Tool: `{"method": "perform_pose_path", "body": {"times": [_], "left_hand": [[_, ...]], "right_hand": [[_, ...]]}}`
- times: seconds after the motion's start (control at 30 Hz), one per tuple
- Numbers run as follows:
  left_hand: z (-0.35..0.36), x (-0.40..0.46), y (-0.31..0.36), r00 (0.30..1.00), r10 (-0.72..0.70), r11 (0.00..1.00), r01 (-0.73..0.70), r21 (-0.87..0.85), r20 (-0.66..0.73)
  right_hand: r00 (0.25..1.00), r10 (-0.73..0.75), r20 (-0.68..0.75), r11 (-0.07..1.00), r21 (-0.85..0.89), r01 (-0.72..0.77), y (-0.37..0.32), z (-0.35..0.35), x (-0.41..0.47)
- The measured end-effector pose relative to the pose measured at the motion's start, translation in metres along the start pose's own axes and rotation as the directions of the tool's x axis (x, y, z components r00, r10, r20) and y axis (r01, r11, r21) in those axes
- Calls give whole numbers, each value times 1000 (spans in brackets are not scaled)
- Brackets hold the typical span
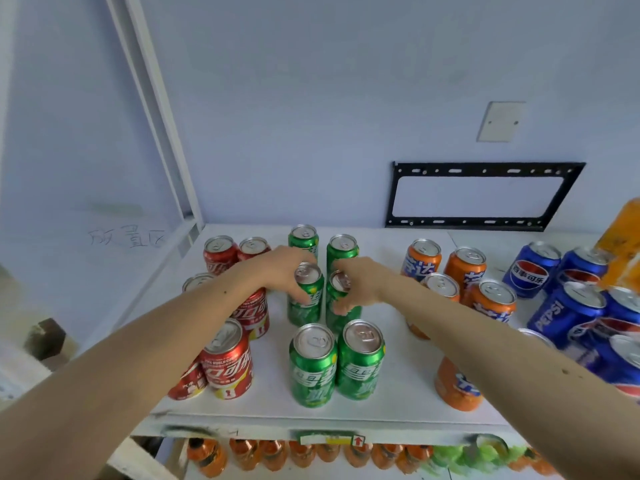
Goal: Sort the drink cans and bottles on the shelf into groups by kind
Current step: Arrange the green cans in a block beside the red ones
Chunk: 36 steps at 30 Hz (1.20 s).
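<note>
Cans stand in colour groups on the white shelf (391, 344). Green cans form two columns in the middle. My left hand (280, 271) is shut on the middle green can of the left column (306, 299). My right hand (356, 282) is shut on the middle green can of the right column (341, 299). Two more green cans (313, 365) stand at the front and two at the back (343, 251). Red cans (228, 362) sit to the left, partly hidden by my left arm. Orange cans (491, 303) stand to the right, and blue cans (568, 313) fill the far right.
A black wall bracket (485, 195) hangs behind the shelf, with a white cover plate (500, 121) above it. An orange bottle (623, 244) stands at the far right edge. Orange and green bottles (311, 455) line the shelf below. A white frame post (162, 133) rises at the left.
</note>
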<state>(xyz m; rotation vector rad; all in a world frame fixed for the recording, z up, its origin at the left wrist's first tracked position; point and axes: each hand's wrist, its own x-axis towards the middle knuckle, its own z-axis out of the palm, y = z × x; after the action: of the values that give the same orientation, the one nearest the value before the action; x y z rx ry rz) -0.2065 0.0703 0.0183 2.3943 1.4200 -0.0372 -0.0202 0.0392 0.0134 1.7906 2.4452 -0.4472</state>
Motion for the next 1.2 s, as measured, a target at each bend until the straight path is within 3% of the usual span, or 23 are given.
{"method": "perform_pose_path", "body": {"times": [0.17, 0.4, 0.53, 0.87, 0.97, 1.2], "left_hand": [[-2, 3, 2, 990, 134, 991, -134, 1, 52], [3, -2, 9, 975, 205, 979, -205, -10, 84], [2, -1, 10, 974, 207, 978, -207, -12, 93], [-7, -5, 12, 983, 115, 983, -92, -161, 143], [-8, -5, 15, 981, 127, 982, -103, -158, 147], [-6, -6, 13, 975, 136, 980, -106, -165, 177]], "right_hand": [[996, -47, 70, 999, 11, 47, 8, -7, -1], [978, -152, 142, 988, 25, 150, 20, -15, -4], [957, -199, 209, 980, 31, 197, 25, -20, -2], [971, -49, 233, 995, 91, 28, 21, -35, -10], [982, -58, 179, 997, 64, 47, 20, -31, -8], [963, -96, 251, 994, 65, 82, 19, -37, -8]]}}
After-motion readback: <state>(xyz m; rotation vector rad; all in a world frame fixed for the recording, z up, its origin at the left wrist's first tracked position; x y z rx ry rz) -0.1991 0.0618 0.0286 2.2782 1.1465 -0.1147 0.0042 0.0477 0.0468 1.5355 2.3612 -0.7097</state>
